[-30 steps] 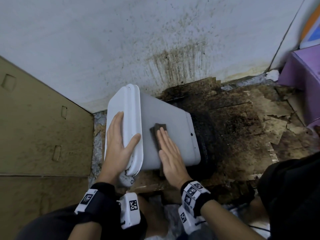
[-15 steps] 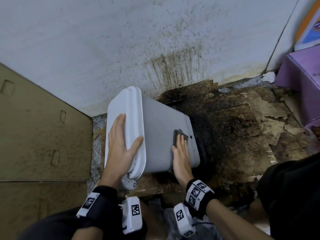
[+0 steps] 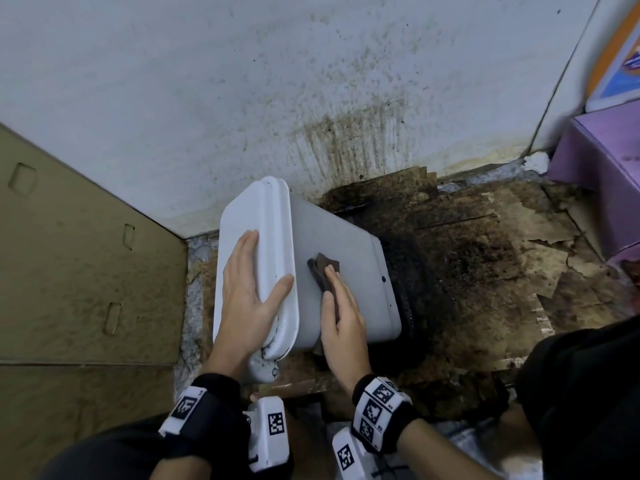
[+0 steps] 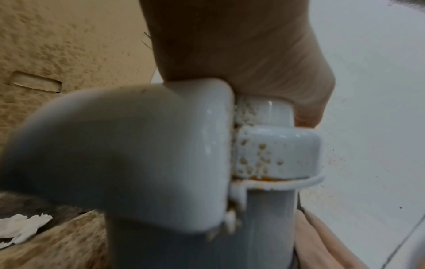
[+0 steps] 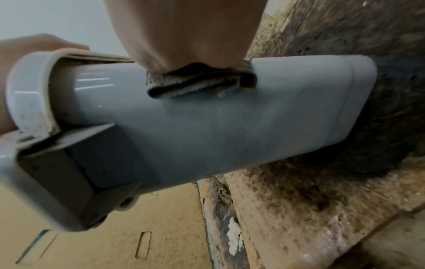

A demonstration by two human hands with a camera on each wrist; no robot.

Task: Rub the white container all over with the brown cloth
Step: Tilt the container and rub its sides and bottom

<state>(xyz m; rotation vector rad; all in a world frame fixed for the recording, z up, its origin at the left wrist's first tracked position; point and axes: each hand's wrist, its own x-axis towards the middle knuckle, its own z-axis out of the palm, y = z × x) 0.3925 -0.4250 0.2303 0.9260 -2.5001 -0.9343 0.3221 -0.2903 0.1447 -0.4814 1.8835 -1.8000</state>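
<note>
Here, from the head view, we are looking down at the white container (image 3: 343,271) lying tipped on its side on stained cardboard (image 3: 485,271) by a dirty white wall (image 3: 242,81). Our left hand (image 3: 249,299) is resting flat on the container's lid (image 3: 256,244) at the left end, fingers straight and pointing far, thumb spread out over the lid's right edge. Our right hand (image 3: 341,320) is pressing flat on the brown cloth (image 3: 323,271) against the upward-facing side of the container; the fingers are lying straight and together, not curled, with the cloth poking out beyond the fingertips. To the left we are seeing a tan cardboard panel (image 3: 79,271), and at the far right a purple box (image 3: 602,168).

From the left wrist view, we are seeing the left hand (image 4: 241,54) bearing on the lid's rounded rim (image 4: 138,145), the palm against it. The hinge piece (image 4: 273,151) beside the rim is speckled with brownish spots. How the fingers are lying we cannot tell from here.

From the right wrist view, we are seeing the right hand (image 5: 188,32) sitting on top of the brown cloth (image 5: 200,81), which is bunching in folds between the palm and the container (image 5: 230,127). The container's body is stretching from the lid at the left to its base at the right, above the stained cardboard (image 5: 299,200).
</note>
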